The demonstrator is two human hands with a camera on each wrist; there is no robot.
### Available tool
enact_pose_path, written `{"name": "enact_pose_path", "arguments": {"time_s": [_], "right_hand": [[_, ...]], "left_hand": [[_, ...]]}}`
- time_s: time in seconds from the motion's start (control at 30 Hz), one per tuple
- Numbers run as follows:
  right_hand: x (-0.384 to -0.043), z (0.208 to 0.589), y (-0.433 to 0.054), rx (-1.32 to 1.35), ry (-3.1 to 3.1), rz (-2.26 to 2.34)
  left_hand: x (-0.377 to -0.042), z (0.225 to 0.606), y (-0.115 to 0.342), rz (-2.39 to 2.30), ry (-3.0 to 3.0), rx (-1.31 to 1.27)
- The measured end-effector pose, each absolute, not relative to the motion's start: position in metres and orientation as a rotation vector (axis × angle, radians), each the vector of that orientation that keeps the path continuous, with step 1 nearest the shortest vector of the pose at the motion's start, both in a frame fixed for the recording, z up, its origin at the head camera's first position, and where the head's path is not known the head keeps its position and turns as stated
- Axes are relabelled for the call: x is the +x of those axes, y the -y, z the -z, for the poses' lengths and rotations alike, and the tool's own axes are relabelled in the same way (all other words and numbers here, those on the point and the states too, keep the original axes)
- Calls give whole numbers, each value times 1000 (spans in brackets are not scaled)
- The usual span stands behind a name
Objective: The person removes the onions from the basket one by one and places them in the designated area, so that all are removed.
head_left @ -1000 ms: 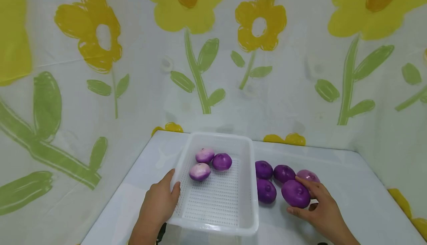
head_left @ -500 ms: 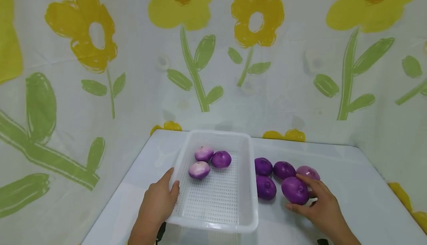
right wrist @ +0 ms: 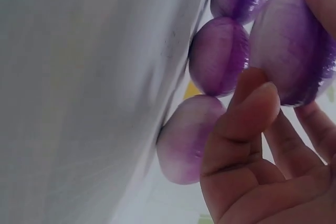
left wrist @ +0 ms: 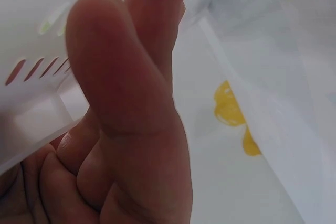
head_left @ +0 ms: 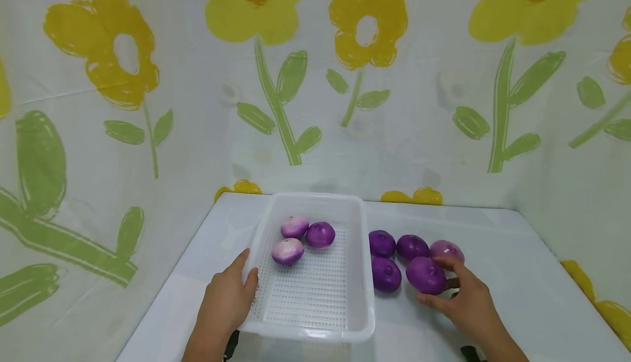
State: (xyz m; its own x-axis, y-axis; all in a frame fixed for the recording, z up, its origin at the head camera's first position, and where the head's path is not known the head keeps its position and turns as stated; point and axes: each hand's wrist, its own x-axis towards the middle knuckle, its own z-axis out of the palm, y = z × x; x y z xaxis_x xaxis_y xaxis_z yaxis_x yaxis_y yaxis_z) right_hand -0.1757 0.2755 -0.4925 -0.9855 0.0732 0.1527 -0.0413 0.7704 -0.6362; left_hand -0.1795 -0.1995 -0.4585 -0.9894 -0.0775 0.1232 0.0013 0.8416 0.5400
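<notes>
Head view: hands (head_left: 224,299) (head_left: 465,299) grip perforated basket (head_left: 308,299), glossy onion (head_left: 425,276).

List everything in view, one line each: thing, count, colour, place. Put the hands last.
Backdrop: one, white with yellow flowers and green stems, behind and beside the table.
Table: one, white, below the basket and onions.
Basket: one, white, left of the loose onions.
Basket onions: three, two white-and-purple and one purple, in the basket's far-left part.
Loose onions: four, three purple and one paler pinkish, on the table.
Held onion: one, purple, in the right hand's fingers.
Dark pieces: two, black, at the wrists, mostly hidden.
Left hand: one, bare, gripping the basket's left side.
Right hand: one, bare, holding the held onion.
</notes>
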Motion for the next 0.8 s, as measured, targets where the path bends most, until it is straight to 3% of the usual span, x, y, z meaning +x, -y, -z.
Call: {"name": "enact_pose_path", "arguments": {"time_s": [0.8], "right_hand": [[-175, 496, -278, 92, 2812, -972]], "left_hand": [[-181, 458, 200, 872, 2895, 53]]}}
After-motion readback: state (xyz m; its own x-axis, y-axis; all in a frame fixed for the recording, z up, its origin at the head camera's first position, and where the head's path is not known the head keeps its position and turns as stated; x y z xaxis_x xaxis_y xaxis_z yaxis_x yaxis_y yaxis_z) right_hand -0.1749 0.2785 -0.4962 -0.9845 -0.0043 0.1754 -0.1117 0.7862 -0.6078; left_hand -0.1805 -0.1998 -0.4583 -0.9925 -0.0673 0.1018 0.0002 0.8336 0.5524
